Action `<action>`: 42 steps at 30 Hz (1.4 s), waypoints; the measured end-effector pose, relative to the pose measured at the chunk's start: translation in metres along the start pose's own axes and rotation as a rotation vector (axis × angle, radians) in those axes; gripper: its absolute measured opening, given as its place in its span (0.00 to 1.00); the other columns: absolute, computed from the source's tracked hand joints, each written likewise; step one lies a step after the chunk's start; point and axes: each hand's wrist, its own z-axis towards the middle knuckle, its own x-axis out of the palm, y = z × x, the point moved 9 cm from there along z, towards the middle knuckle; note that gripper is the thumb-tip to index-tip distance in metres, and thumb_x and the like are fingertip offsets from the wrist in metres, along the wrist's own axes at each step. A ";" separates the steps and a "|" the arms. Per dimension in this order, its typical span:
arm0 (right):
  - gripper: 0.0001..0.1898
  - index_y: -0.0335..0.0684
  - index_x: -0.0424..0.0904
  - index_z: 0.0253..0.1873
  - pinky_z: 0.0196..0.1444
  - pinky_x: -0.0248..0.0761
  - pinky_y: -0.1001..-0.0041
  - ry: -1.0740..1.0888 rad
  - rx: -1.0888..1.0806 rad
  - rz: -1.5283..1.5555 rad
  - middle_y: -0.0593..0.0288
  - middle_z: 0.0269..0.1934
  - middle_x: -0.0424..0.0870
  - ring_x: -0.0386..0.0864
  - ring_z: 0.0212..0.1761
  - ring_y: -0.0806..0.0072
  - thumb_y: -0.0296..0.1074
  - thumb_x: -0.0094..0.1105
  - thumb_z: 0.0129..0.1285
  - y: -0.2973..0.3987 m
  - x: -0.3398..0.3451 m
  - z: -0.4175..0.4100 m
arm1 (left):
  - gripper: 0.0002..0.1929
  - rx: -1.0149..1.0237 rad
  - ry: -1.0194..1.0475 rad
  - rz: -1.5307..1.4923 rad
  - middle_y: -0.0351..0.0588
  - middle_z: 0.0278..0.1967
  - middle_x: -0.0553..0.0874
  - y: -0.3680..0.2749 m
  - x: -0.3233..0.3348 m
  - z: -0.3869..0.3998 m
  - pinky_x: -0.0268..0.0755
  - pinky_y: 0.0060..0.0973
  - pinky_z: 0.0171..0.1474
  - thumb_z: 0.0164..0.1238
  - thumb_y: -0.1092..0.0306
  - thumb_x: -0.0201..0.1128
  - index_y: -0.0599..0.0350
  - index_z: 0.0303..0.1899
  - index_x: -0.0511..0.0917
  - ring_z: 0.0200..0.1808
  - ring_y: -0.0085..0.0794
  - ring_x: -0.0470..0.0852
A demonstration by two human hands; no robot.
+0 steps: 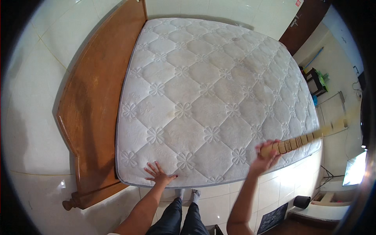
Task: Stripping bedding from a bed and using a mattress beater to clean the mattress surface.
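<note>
A bare quilted mattress (205,76) with a stitched flower pattern and some faint stains lies before me. My left hand (160,176) rests palm down near its front left corner, fingers spread and holding nothing. Over the mattress's near right part, my right hand (267,154) is closed around the thick end of a tan, stick-like tool (293,144), perhaps a bed broom. Dark cord is wound around the tool in several bands. It slants up to the right, past the mattress edge, and its far end is blurred.
A wooden headboard (97,82) borders the mattress on the left. Beyond the foot end are a small dark stool (315,80) and a brown door (305,26). A black bin (302,201) and a dark mat (273,218) are on the tiled floor (217,199) at lower right.
</note>
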 end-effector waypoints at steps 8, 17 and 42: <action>0.13 0.35 0.69 0.38 0.18 0.66 0.70 0.639 1.065 -1.101 0.57 0.21 0.73 0.70 0.14 0.67 0.40 0.53 0.56 -0.232 -0.139 -0.158 | 0.69 0.033 0.024 0.013 0.59 0.60 0.14 -0.010 0.016 -0.003 0.28 0.69 0.55 0.29 0.32 0.66 0.49 0.62 0.18 0.60 0.60 0.12; 0.13 0.34 0.63 0.39 0.23 0.62 0.80 -0.160 -0.166 -0.274 0.59 0.25 0.70 0.70 0.21 0.75 0.40 0.48 0.61 0.058 -0.058 0.022 | 0.68 -0.004 -0.104 0.014 0.59 0.62 0.19 -0.002 -0.007 -0.011 0.36 0.67 0.56 0.27 0.33 0.67 0.49 0.64 0.25 0.63 0.61 0.19; 0.18 0.34 0.67 0.41 0.25 0.67 0.67 1.041 0.456 -1.317 0.56 0.23 0.75 0.74 0.23 0.65 0.45 0.53 0.57 -0.240 -0.244 0.021 | 0.70 0.139 0.103 -0.122 0.59 0.61 0.15 -0.217 0.132 -0.087 0.21 0.67 0.55 0.30 0.36 0.68 0.56 0.62 0.19 0.60 0.57 0.11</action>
